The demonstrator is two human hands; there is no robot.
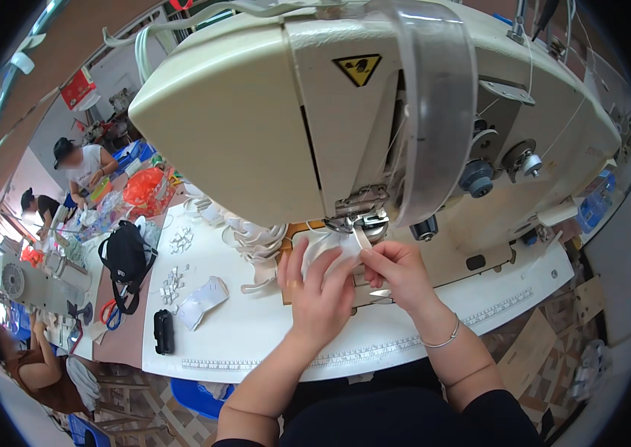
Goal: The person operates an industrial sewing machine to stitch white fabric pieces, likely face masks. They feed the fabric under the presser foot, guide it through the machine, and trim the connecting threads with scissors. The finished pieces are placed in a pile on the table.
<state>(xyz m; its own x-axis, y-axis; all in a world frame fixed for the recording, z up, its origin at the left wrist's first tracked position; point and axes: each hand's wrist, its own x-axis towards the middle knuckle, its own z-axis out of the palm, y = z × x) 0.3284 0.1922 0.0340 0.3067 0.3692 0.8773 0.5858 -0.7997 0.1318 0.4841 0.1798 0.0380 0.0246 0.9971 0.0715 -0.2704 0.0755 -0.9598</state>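
Observation:
A cream sewing machine (226, 134) fills the upper middle, its presser foot (366, 223) low over the work. Beneath and in front of the foot lies a piece of white fabric (330, 244). My left hand (317, 298) rests on this fabric with its fingers spread. Between thumb and forefinger, my right hand (401, 277) pinches a narrow white strip (361, 237) that runs up to the foot. Small pointed metal blades (381, 293) show below the right hand; what they belong to is hidden. Left of the foot, several curved white fabric pieces (252, 242) lie heaped.
On the white table (241, 335) are small silvery pieces (172, 285), a white packet (202, 302), a black oblong object (163, 332) and a ruler strip (375, 350). A black bag (128, 257) lies farther left. Several people work at the left; a blue bin (195, 398) stands below.

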